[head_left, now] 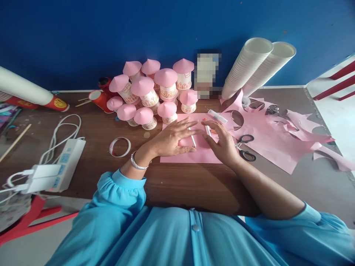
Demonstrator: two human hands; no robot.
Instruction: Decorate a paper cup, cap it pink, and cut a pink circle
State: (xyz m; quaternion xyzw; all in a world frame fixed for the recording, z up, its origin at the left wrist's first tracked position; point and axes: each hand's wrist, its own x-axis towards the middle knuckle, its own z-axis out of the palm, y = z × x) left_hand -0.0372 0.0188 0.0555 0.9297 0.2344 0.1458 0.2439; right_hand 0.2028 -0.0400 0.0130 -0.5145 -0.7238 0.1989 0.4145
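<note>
A pink paper sheet lies on the brown table in front of me. My left hand rests on it with fingers spread flat, next to a small white strip. My right hand lies on the sheet's right side, fingers curved and pressing near another white piece; whether it grips anything I cannot make out. A glue tube lies just beyond my right fingers. Black-handled scissors lie right of my right hand.
Several pink-roofed paper cup houses stand behind the sheet. Two stacks of white cups lean at the back right. Cut pink paper scraps cover the right. A tape roll, a power strip and red tubes lie left.
</note>
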